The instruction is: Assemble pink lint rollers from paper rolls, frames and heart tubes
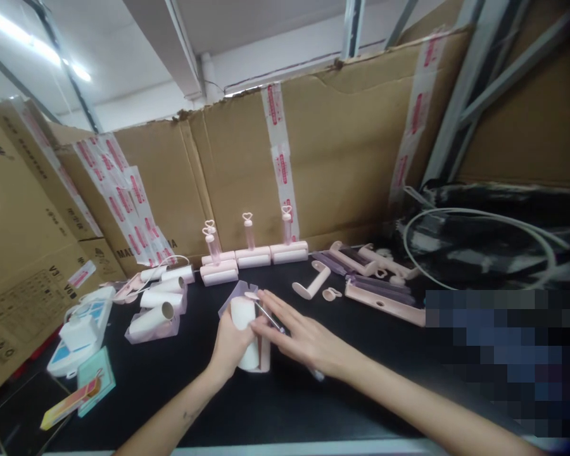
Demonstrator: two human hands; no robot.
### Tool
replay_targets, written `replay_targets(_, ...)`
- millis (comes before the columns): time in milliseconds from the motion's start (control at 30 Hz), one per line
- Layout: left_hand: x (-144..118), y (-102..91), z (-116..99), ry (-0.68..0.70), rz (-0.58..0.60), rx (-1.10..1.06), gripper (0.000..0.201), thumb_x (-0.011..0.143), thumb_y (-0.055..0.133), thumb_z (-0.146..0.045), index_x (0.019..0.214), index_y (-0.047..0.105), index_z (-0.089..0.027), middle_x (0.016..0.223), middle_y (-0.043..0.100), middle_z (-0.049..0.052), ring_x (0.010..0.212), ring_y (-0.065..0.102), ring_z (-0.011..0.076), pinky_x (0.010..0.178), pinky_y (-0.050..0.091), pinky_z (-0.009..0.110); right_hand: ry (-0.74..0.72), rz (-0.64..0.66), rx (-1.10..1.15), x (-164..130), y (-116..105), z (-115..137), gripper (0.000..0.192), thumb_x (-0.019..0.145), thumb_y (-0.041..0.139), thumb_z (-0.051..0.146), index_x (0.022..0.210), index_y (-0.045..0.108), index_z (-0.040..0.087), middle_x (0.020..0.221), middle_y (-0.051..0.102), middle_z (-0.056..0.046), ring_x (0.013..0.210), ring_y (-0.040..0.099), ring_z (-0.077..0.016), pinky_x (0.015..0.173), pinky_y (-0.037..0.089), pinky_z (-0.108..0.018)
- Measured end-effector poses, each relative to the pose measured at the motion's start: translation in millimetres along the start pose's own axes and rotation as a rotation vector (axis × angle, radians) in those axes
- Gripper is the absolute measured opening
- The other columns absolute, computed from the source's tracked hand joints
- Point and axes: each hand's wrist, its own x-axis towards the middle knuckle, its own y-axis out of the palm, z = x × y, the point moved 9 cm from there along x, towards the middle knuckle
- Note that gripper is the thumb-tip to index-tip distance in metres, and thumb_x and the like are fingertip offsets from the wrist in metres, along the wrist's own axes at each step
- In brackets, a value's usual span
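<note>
My left hand (pixel 230 339) is wrapped round a lint roller, with its white roll (pixel 244 313) standing upright and a pale pink frame (pixel 265 354) along its right side. A translucent purple cover (pixel 237 294) shows behind the roll. My right hand (pixel 301 335) is closed round a slim metal tool (pixel 269 315), whose upper end is by a pink piece at the roll's top. The tool's lower end shows under my palm; its exact kind is unclear. Beyond my hands, several pink-and-white lint rollers (pixel 253 256) with heart-topped handles stand in a row.
White rolls in purple covers (pixel 159 323) lie to the left, near a power strip (pixel 83 332), a teal pad (pixel 97 380) and a yellow-orange cutter (pixel 71 403). Loose pink and purple parts (pixel 380 304) are piled right. Cardboard (pixel 342 139) walls the back; a cable (pixel 408 253) loops at right.
</note>
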Motion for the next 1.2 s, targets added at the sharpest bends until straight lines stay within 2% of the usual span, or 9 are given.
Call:
replay_targets(200, -1.6, 10.7, 11.0, -0.131, 0.028, -0.165, 0.049, 0.062, 0.074, -0.035, 0.102, 0.059, -0.012, 0.088, 0.069, 0.008, 0.077, 0.064, 0.0205, 0.066, 0.050, 0.027, 0.092, -0.002, 0.107, 4.8, -9.5, -6.0, 0.039, 0.089, 0.041, 0.010, 0.126, 0.048, 0.017, 0.141, 0.036, -0.017, 0.136, 0.021, -0.0201, 0.101, 0.039, -0.037)
replay_targets(333, -8.6, 11.4, 8.8, -0.143, -0.003, -0.225, 0.052, 0.060, 0.077, -0.033, 0.103, 0.058, -0.011, 0.088, 0.068, 0.008, 0.075, 0.064, 0.0198, 0.064, 0.050, 0.026, 0.094, 0.000, 0.053, 5.1, -15.8, 3.1, 0.036, 0.089, 0.039, 0.011, 0.124, 0.050, 0.012, 0.138, 0.039, -0.022, 0.136, 0.022, -0.0234, 0.099, 0.041, -0.039)
replay_targets(467, -12.6, 8.8, 2.0, -0.121, -0.040, -0.253, 0.043, 0.058, 0.077, -0.031, 0.092, 0.060, -0.011, 0.078, 0.066, 0.004, 0.068, 0.062, 0.0169, 0.062, 0.049, 0.025, 0.101, -0.030, -0.010, 3.5, -18.7, 12.9, 0.039, 0.085, 0.043, 0.007, 0.124, 0.050, 0.011, 0.136, 0.042, -0.024, 0.135, 0.023, -0.0272, 0.094, 0.046, -0.041)
replay_targets(567, -10.4, -2.9, 0.3, -0.115, -0.144, -0.270, 0.039, 0.058, 0.078, -0.031, 0.085, 0.058, -0.012, 0.070, 0.064, 0.001, 0.060, 0.060, 0.0143, 0.056, 0.048, 0.023, 0.091, -0.111, 0.047, 2.7, -28.1, 14.8, 0.039, 0.083, 0.041, 0.004, 0.120, 0.053, 0.013, 0.130, 0.050, -0.020, 0.132, 0.033, -0.0243, 0.096, 0.046, -0.039)
replay_targets(667, -5.1, -6.3, 0.6, -0.113, -0.155, -0.269, 0.040, 0.063, 0.075, -0.035, 0.089, 0.055, -0.013, 0.071, 0.065, 0.002, 0.063, 0.062, 0.0159, 0.060, 0.049, 0.026, 0.130, -0.216, 0.149, 2.0, -40.7, 3.0, 0.041, 0.081, 0.037, 0.002, 0.114, 0.056, 0.017, 0.126, 0.054, -0.015, 0.124, 0.045, -0.0197, 0.097, 0.045, -0.036)
replay_targets(800, -1.9, -5.5, -0.9, -0.066, -0.126, -0.095, 0.042, 0.061, 0.075, -0.036, 0.090, 0.052, -0.015, 0.079, 0.066, 0.005, 0.073, 0.064, 0.0188, 0.069, 0.049, 0.029, 0.223, -0.173, 0.172, 3.5, -34.2, -22.9, 0.033, 0.084, 0.036, 0.005, 0.103, 0.059, 0.019, 0.106, 0.066, -0.010, 0.109, 0.058, -0.0204, 0.094, 0.046, -0.041)
replay_targets(933, -7.1, 2.1, -14.4, 0.058, -0.005, 0.257, 0.045, 0.058, 0.075, -0.036, 0.091, 0.049, -0.018, 0.078, 0.065, 0.002, 0.071, 0.062, 0.0196, 0.067, 0.047, 0.029, 0.382, -0.252, 0.183, -2.4, -39.5, -45.7, 0.030, 0.089, 0.040, 0.015, 0.114, 0.055, 0.018, 0.109, 0.064, -0.012, 0.104, 0.060, -0.0233, 0.091, 0.047, -0.043)
replay_targets(1067, -14.0, 1.3, -36.7, 0.219, 0.000, 0.568, 0.045, 0.067, 0.066, -0.033, 0.107, 0.049, -0.022, 0.094, 0.065, 0.004, 0.082, 0.063, 0.0238, 0.069, 0.045, 0.030, 0.310, -0.364, 0.612, -4.6, -55.5, -33.7, 0.027, 0.094, 0.035, 0.026, 0.103, 0.060, 0.022, 0.105, 0.066, -0.007, 0.104, 0.059, -0.0216, 0.095, 0.045, -0.041)
replay_targets(1200, -13.0, -0.4, -40.8, 0.211, 0.010, 0.709, 0.041, 0.073, 0.060, -0.038, 0.110, 0.050, -0.025, 0.096, 0.066, 0.004, 0.084, 0.064, 0.0263, 0.067, 0.043, 0.030, 0.201, -0.304, 0.935, 1.9, -54.6, -9.6, 0.034, 0.096, 0.032, 0.032, 0.081, 0.061, 0.020, 0.096, 0.068, -0.007, 0.098, 0.062, -0.0212, 0.088, 0.049, -0.038)
